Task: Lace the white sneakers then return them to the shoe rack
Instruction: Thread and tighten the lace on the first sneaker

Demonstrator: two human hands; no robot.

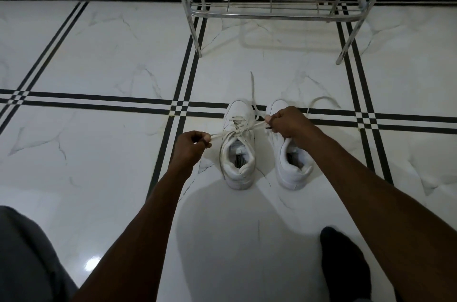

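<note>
Left hand (191, 142) and right hand (284, 122) are each pinching a lace (243, 128) end shut, pulling sideways. Lace is looking soft, limp; the left sneaker (238, 151) light, likely sliding on floor (99, 54).

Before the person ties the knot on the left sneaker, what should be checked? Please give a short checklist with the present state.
1. Left hand pinches one lace end: ok.
2. Right hand pinches the other end: ok.
3. Lace pulled taut across the left sneaker: ok.
4. All eyelets threaded: cannot tell.
5. Right sneaker laced: cannot tell, hand covers it.
6. Shoe rack bottom shelf free: ok.
</note>
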